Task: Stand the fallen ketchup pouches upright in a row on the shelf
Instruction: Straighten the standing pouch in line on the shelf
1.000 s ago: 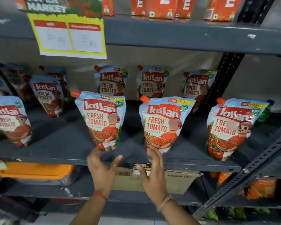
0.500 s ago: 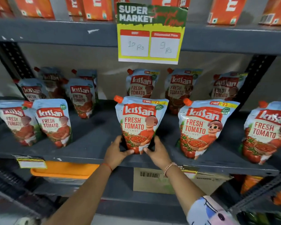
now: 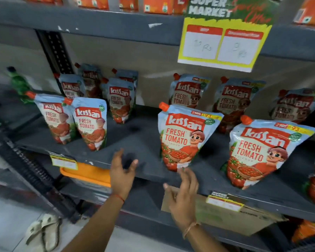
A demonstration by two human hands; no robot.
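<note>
Several blue Kissan ketchup pouches with orange caps stand on the grey shelf (image 3: 140, 142). One front pouch (image 3: 182, 139) stands upright at the middle, another (image 3: 262, 153) to its right, and two more (image 3: 89, 124) stand together at the left. A back row leans by the wall (image 3: 187, 91). My left hand (image 3: 122, 170) hovers open at the shelf's front edge, left of the middle pouch. My right hand (image 3: 182, 195) is open just below that pouch's base; contact cannot be told. Neither hand holds anything.
A yellow price sign (image 3: 224, 40) hangs from the upper shelf, which carries orange cartons (image 3: 158, 4). A green bottle (image 3: 18, 82) stands at far left. Below are an orange-lidded tub (image 3: 85, 173) and a cardboard box (image 3: 225, 217). A black upright post (image 3: 55, 50) divides the bays.
Both hands let go of the middle front pouch and drew back, fingers spread. The pouch stays standing. The view has swung further left.
</note>
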